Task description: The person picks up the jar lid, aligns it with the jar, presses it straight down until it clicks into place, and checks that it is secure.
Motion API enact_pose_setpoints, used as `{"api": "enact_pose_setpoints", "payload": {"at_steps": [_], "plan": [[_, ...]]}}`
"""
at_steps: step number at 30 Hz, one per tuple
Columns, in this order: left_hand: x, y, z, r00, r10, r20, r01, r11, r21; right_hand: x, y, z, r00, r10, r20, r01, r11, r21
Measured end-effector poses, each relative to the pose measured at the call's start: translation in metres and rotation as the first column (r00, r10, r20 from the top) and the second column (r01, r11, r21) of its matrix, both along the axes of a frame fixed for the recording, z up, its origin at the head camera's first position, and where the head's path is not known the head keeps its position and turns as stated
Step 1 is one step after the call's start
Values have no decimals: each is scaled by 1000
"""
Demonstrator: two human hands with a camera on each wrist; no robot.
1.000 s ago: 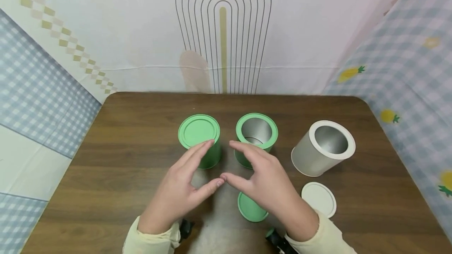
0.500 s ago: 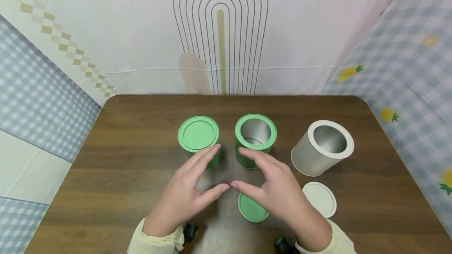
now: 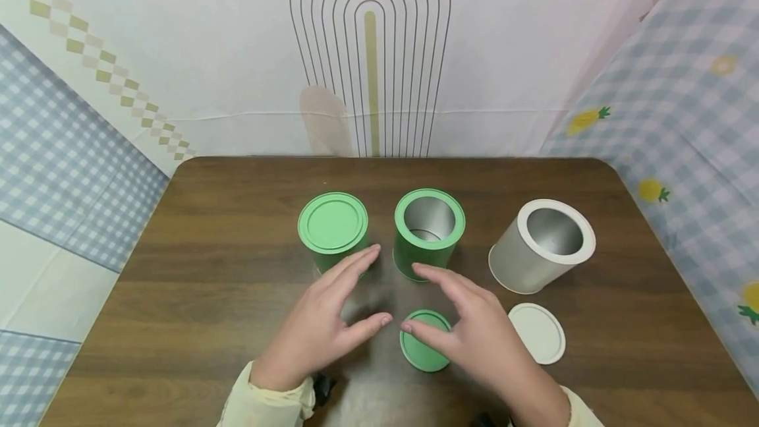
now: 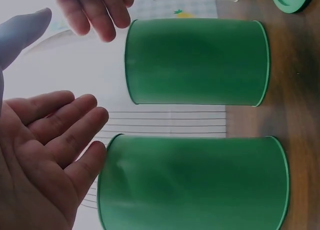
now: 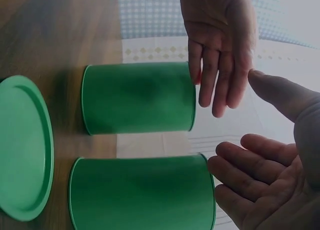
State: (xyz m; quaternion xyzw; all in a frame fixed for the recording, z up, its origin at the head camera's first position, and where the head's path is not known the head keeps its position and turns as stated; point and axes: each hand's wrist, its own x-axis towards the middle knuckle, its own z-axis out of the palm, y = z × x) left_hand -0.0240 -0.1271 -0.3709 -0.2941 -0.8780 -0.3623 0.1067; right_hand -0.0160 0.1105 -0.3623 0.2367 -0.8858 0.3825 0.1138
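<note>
Both hands hover above the table with nothing in them, palms turned toward each other and thumbs apart. My left hand (image 3: 320, 321) is nearest a lidded green can (image 3: 333, 224), its fingers in front of the can's right side. In front of an uncovered green can (image 3: 422, 256) is my right hand (image 3: 474, 321); its thumb overlaps a loose green lid (image 3: 423, 354) lying on the table. In the left wrist view, the fingers of the left hand (image 4: 55, 145) spread beside a green can (image 4: 195, 185). The right wrist view has the right hand (image 5: 265, 180) with relaxed fingers.
A silver-white can (image 3: 522, 259) without its lid stands at the right, leaning outward in the view. Its white lid (image 3: 538, 335) lies in front of it, beside my right forearm. The wooden table (image 3: 178, 295) ends at a patterned cloth backdrop (image 3: 237, 51).
My hands have moved slightly rightward and toward the table's front, and the thumbs have drawn farther apart. More of the green lid shows. The cans and lids have stayed in place.
</note>
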Motion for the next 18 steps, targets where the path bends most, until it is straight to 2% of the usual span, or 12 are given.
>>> {"api": "enact_pose_setpoints", "payload": {"at_steps": [10, 18], "plan": [[-1, 4, -6, 999, -8, 38, 9, 999, -34, 4, 14, -4, 1000, 21, -19, -21, 1000, 6], [1, 14, -14, 996, -56, 70, 59, 997, -54, 7, 18, -14, 998, 42, -38, -41, 999, 22]]}}
